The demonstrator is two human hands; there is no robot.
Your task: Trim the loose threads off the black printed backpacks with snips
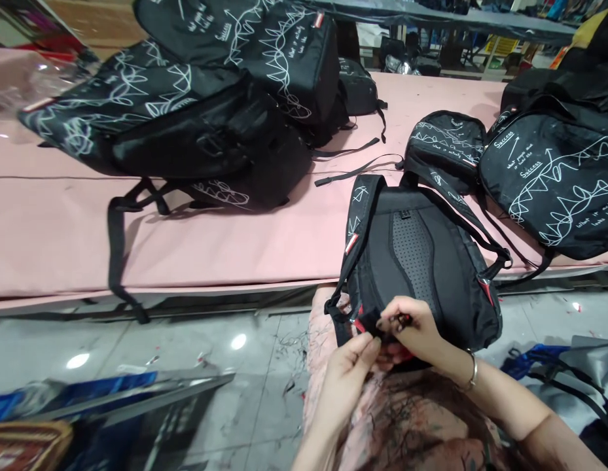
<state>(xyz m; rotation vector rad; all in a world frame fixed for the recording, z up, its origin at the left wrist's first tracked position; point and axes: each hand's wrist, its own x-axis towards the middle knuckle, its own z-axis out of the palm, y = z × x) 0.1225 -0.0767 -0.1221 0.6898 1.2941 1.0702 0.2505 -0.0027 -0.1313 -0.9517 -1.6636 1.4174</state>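
Observation:
A black backpack (382,261) leans on the table's front edge, its padded back panel and shoulder straps facing up. Its lower end rests against my lap, over patterned pink clothing. My left hand (350,363) is closed, thumb and fingers pinching the bag's lower left edge near some red trim. Just beside it, my right hand (416,327) is curled at the same edge, with a small dark object with red bits partly hidden in its fingers. What exactly the fingertips grip there is too small to make out.
On the pink-covered table (235,255), black backpacks (186,118) with white scribble prints lie in a pile at left. More printed backpacks (554,176) and a small printed bag (448,147) lie at right. Thread scraps litter the tiled floor (264,379). A wicker item (31,445) is at lower left.

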